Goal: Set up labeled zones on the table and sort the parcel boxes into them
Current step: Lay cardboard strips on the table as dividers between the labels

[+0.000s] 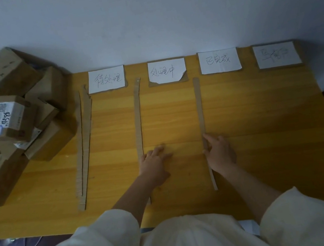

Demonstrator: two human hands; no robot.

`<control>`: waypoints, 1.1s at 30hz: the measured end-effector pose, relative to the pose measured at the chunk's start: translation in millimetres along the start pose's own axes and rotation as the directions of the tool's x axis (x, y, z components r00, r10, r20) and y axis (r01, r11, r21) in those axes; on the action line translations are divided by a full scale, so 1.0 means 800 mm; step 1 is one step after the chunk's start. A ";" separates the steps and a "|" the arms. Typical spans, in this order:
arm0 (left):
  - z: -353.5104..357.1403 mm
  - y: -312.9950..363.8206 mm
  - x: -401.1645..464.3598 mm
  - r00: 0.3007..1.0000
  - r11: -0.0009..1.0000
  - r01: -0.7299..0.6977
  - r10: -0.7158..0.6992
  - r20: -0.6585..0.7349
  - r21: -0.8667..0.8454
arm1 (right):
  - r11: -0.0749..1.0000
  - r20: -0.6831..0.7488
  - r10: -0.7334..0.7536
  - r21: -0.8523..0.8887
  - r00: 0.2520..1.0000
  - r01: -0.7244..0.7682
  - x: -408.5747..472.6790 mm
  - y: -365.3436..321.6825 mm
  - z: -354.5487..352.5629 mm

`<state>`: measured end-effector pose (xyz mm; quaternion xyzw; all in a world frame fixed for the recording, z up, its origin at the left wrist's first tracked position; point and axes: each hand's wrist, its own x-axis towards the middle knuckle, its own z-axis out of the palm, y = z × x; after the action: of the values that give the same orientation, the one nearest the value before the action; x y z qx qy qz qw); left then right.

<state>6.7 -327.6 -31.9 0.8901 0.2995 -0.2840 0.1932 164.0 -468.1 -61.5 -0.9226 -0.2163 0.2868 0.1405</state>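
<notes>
Table (264, 127): 4 labels (219, 61) along far edge. Boxes (18, 116) piled at left end, none in zones. Left hand (152, 163) flat, fingers straight, beside middle strip (139, 122), holding nothing. Right hand (218, 152) fingers extended, pressing on right strip (199, 105). Double strip (83, 144) lies left.

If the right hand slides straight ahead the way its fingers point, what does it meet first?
Probably nothing soon: the right hand points up along the thin brown cardboard strip it touches; beyond lies the white handwritten paper label, roughly in line.
</notes>
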 end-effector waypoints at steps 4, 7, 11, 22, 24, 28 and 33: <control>0.002 -0.003 0.002 1.000 1.000 -0.013 0.013 0.009 -0.009 | 1.000 -0.018 0.015 0.023 1.000 -0.015 -0.003 -0.007 -0.006; -0.001 -0.009 0.001 0.999 0.994 -0.024 0.028 0.031 -0.108 | 0.997 -0.109 -0.009 0.081 0.994 0.018 -0.012 -0.019 -0.013; -0.011 -0.030 -0.008 0.989 0.912 -0.010 -0.050 -0.136 -0.409 | 0.979 -0.161 -0.103 0.159 0.982 0.128 -0.020 -0.052 -0.014; -0.003 -0.197 -0.083 0.713 0.535 0.122 -0.633 -0.301 -0.836 | 0.882 0.071 -0.361 0.350 0.930 0.315 -0.065 -0.232 0.077; 0.007 -0.235 -0.090 0.677 0.520 0.137 -0.671 -0.303 -0.843 | 0.885 0.185 -0.359 0.378 0.915 0.271 -0.070 -0.263 0.103; 0.015 -0.293 -0.093 0.646 0.546 0.194 -0.696 -0.312 -0.815 | 0.897 0.351 -0.301 0.419 0.886 0.139 -0.081 -0.324 0.146; 0.022 -0.348 -0.083 0.749 0.732 0.219 -0.550 -0.370 -0.645 | 0.916 0.420 -0.240 0.396 0.875 0.062 -0.088 -0.389 0.180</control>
<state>-222.9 -157.6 -52.7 0.7476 0.5965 0.0441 0.2886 -72.0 -212.9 -24.0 -0.7647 -0.2580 0.5204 0.2791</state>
